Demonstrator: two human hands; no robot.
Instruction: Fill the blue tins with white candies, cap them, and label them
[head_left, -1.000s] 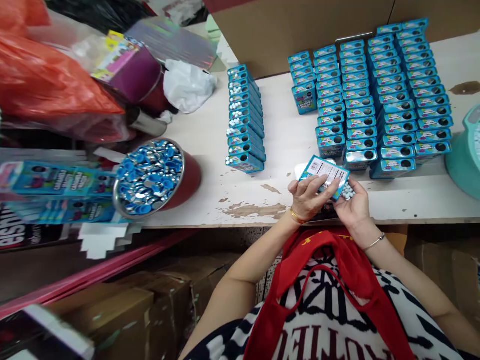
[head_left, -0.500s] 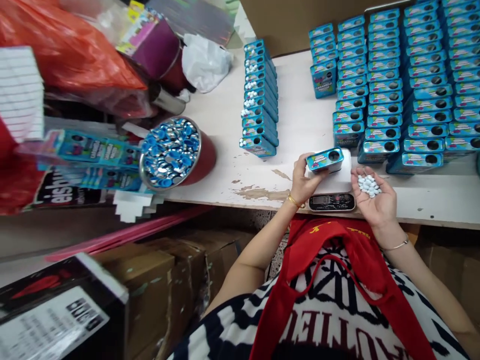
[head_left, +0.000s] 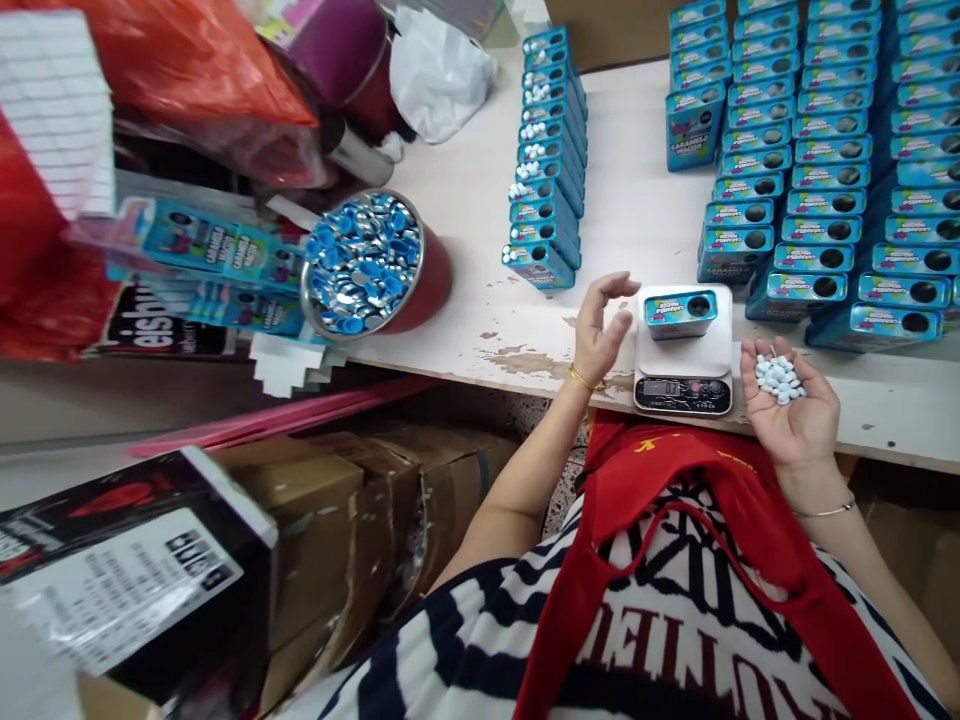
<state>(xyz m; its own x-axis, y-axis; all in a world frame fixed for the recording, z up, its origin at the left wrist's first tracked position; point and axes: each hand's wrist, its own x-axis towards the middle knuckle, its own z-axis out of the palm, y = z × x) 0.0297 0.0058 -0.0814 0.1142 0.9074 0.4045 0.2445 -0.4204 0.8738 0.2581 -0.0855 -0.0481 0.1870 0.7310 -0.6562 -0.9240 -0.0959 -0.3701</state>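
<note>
Tin (head_left: pixel 679 315): on our white scale (head_left: pixel 682 362), dark round opening on top.
Left hand (head_left: pixel 600 325): just beside the scale, our fingers half curled and parted, gripping nothing.
Right hand (head_left: pixel 799 415): palm up, fingers unclosed, we cradle pale candies (head_left: pixel 780 378).
Bench (head_left: pixel 622 240): bears our scale between both hands.
</note>
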